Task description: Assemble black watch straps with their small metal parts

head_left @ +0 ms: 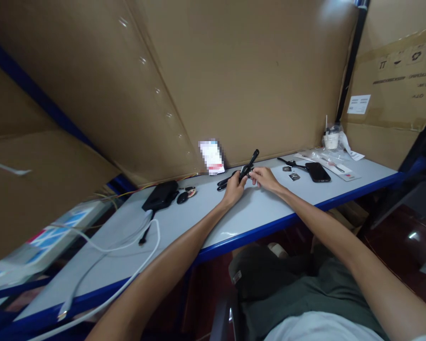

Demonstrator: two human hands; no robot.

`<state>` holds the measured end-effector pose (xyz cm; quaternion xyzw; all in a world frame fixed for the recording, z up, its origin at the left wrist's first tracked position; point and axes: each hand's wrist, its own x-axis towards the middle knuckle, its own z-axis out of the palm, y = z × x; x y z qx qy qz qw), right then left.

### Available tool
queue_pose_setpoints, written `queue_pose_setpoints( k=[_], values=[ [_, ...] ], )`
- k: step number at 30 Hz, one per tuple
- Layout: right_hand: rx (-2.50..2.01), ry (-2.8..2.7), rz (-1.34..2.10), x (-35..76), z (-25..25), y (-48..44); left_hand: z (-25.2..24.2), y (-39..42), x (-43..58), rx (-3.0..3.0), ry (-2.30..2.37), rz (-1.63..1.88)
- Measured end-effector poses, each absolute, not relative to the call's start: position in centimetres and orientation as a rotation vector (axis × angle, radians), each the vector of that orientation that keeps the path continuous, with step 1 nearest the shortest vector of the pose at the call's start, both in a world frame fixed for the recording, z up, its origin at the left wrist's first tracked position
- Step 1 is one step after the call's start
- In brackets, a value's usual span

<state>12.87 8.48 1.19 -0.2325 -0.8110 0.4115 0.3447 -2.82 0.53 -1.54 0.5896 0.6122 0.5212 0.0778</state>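
My left hand (pixel 235 188) is closed around a black slim-handled object (pixel 254 157), just above the table top. One rod-like end points up and right, and two dark ends stick out to the left of the hand. Its exact kind does not show. My right hand (pixel 265 178) is beside it, with thumb and fingers pinched together at the object's near side. Whatever small part lies between those fingertips is too small to make out. Right of the hands lie two small silvery-dark flat pieces (pixel 294 176) and a thin black strap-like item (pixel 291 163).
A black phone (pixel 318 172) lies on the right, near clear plastic bags (pixel 319 155) and a lidded cup (pixel 330 138). A lit screen (pixel 212 157) leans on the cardboard wall (pixel 255 80). Leftward are a black box (pixel 160 195), keys (pixel 183 197) and white cables (pixel 158 237).
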Motion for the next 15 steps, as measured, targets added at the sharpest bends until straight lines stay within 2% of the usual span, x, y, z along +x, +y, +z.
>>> queue_pose_setpoints(
  k=[15],
  values=[
    [-0.614,-2.113,1.040,12.95,1.40,8.70,-1.24,0.40,-2.69,1.755,1.812,1.535]
  ],
)
